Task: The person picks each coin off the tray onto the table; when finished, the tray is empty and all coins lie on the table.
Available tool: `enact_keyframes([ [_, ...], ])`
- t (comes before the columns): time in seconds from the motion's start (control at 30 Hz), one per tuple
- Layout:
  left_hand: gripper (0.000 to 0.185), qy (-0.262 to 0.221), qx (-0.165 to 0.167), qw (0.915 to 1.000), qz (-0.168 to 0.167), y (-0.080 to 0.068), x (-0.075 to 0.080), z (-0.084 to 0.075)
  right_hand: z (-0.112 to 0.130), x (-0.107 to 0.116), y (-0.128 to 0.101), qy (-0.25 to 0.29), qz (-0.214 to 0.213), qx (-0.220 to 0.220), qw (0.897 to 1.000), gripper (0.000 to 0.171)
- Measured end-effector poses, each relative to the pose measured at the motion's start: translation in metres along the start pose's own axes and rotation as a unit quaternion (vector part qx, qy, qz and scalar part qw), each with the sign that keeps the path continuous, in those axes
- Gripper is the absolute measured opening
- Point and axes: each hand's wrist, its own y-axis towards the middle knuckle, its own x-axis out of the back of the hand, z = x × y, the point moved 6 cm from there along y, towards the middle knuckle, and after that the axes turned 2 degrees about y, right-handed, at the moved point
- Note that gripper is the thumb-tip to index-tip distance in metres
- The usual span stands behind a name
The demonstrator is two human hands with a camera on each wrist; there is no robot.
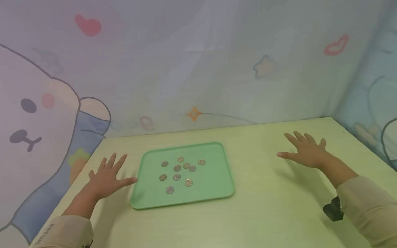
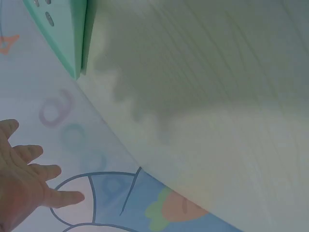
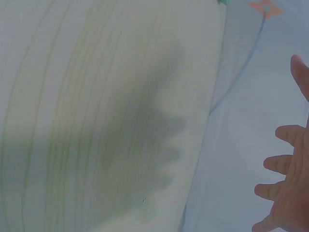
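A green tray (image 1: pixel 211 186) lies on the table with several coins (image 1: pixel 176 168) spread over its middle, some silvery, some more golden. My left hand (image 1: pixel 107 179) hovers just left of the tray, fingers spread, its thumb tip overlapping the tray's left rim in the head view. Well to the right of the tray, my right hand (image 1: pixel 307 151) is held over the table with fingers spread and nothing in it. In the left wrist view the left hand (image 2: pixel 24 179) shows its spread fingers, and the tray's corner (image 2: pixel 72 43) appears at the top. The right wrist view shows the right hand (image 3: pixel 289 179) holding nothing.
The pale yellow-green table (image 1: pixel 254 213) ends at a cloth backdrop (image 1: pixel 173 69) printed with a bear, hearts and stars. Another printed cloth (image 1: pixel 378 96) hangs along the right side. A small black object (image 1: pixel 334 209) shows beneath the right sleeve cuff.
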Motion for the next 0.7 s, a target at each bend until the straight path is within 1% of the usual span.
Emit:
enact_keyframes([
  [0.07, 0.091, -0.021, -0.001, 0.9997, 0.007, 0.001, -0.001, -0.001, 0.004, -0.002, 0.002, 0.010, 0.000, 0.008, 1.000, 0.087],
  [0.17, 0.092, -0.093, -0.005, 0.9955, 0.018, 0.003, -0.005, 0.001, 0.010, -0.004, 0.005, 0.033, -0.007, 0.030, 0.999, 0.084],
  [0.23, 0.093, -0.143, -0.010, 0.9894, 0.023, 0.004, -0.007, 0.003, 0.015, -0.006, 0.009, 0.059, -0.012, 0.052, 0.997, 0.082],
  [0.3, 0.094, -0.188, -0.012, 0.9816, 0.029, 0.006, -0.008, 0.004, 0.020, -0.010, 0.012, 0.099, -0.012, 0.069, 0.993, 0.080],
  [0.43, 0.092, -0.241, -0.006, 0.9692, 0.053, 0.007, -0.010, 0.006, 0.028, -0.018, 0.018, 0.175, -0.003, 0.084, 0.981, 0.078],
  [0.5, 0.091, -0.272, 0.005, 0.9596, 0.073, 0.007, -0.011, 0.007, 0.033, -0.021, 0.020, 0.201, -0.002, 0.087, 0.976, 0.076],
  [0.57, 0.090, -0.309, 0.015, 0.9464, 0.093, 0.007, -0.014, 0.007, 0.037, -0.023, 0.022, 0.218, 0.000, 0.090, 0.972, 0.073],
  [0.7, 0.088, -0.370, 0.016, 0.9211, 0.120, 0.010, -0.019, 0.006, 0.046, -0.026, 0.029, 0.249, 0.011, 0.091, 0.964, 0.070],
])
